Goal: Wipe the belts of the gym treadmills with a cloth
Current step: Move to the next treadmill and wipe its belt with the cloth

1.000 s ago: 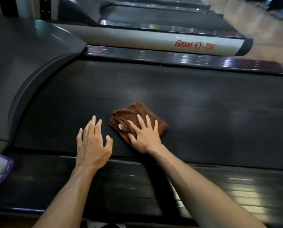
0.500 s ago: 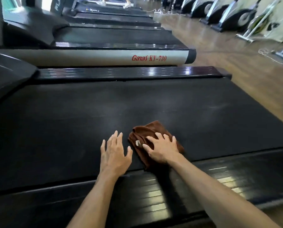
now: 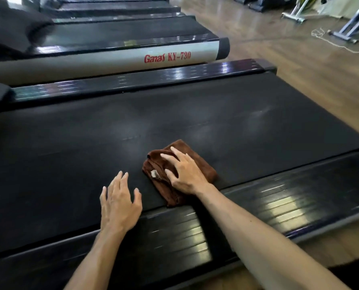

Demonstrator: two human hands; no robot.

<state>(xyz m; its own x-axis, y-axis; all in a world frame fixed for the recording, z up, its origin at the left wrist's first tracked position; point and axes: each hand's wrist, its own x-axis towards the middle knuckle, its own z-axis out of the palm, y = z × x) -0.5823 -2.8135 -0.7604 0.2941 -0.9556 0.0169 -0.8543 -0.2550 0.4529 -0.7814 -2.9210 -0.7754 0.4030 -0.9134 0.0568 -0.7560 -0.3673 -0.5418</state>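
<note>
Your brown cloth [image 3: 180, 172] lies bunched and folded on the near part of the black treadmill belt [image 3: 132, 130], its near end reaching the glossy side rail [image 3: 268, 208]; a small white tag shows among its folds. Your right hand [image 3: 187, 174] presses flat on it, fingers spread and fairly straight. Your left hand [image 3: 120, 204] is released, fingers loosely spread just left of the cloth, apart from it. Beyond the far rail stands a treadmill lettered "Ganas KY-730" [image 3: 167, 57], with wooden floor [image 3: 299, 65] at right.
</note>
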